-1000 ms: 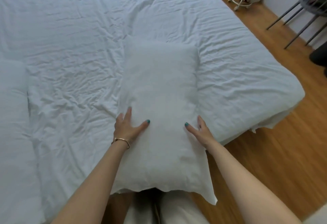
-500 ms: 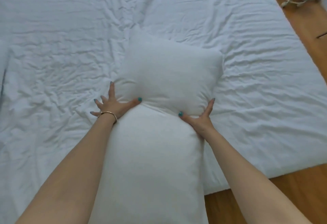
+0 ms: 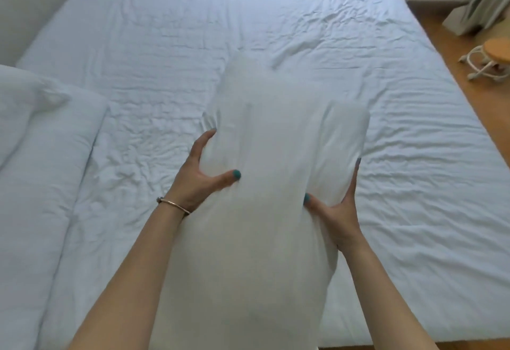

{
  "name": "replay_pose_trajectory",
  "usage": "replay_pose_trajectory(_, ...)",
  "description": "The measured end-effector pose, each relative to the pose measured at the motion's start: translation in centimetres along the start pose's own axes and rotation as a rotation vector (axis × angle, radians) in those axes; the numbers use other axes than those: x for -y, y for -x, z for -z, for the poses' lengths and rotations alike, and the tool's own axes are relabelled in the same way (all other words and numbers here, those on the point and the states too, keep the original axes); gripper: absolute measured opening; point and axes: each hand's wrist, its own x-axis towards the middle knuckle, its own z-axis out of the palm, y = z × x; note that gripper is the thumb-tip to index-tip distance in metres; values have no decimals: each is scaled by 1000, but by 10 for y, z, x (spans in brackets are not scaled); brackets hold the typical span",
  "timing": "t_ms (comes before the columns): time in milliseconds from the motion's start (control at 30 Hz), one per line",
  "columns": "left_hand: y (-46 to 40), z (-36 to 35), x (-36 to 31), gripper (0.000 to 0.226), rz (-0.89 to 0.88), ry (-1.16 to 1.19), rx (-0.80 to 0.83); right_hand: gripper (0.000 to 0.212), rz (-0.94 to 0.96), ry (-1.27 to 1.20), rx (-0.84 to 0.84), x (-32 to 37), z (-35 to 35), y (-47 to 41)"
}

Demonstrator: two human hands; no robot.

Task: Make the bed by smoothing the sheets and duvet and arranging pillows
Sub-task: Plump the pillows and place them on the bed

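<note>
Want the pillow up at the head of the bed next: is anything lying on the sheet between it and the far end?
Nothing visible: the sheet beyond the pillow is wrinkled but bare. The folded duvet lies off to the left.

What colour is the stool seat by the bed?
Orange-tan wood on a white frame; the stool shows at the head view's right edge.

No legible text, labels, brand marks, numbers or signs anywhere in the head view. Checked all plain white fabric and the floor edge at right: nothing printed or stitched that can be read.
</note>
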Motion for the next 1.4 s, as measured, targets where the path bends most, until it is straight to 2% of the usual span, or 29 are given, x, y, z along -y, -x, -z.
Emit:
replay_pose_trajectory(200,27,121,-80,96,-216,-63,-212,127,251,-26,151,134,-64,-3)
replay_pose_trajectory(400,71,271,-124,89,-263,-98,-431,132,414,-21,323,240,-178,21)
replay_pose_trajectory(567,116,401,-127,88,-267,-153,-546,131,460,-37,452,297,-293,69)
replay_pose_trajectory(833,172,619,-104,88,-208,-260,-590,130,416,-159,628,363,-485,151)
replay_pose_trajectory(967,190,722,-109,106,-142,-365,-591,121,396,-212,694,400,-558,180)
replay_pose_trajectory(1033,189,766,-110,105,-113,-417,-565,121,381,-250,731,414,-592,190)
replay_pose_trajectory(1133,172,822,-93,99,-47,-491,-544,122,330,-268,725,412,-646,196)
replay_pose_trajectory(1233,139,847,-28,97,162,-583,-591,123,236,-119,678,369,-701,195)
replay_pose_trajectory(1333,101,813,66,86,453,-683,-534,115,96,259,685,290,-742,195)
replay_pose_trajectory(1400,90,769,110,89,598,-633,-472,109,0,334,739,248,-753,195)
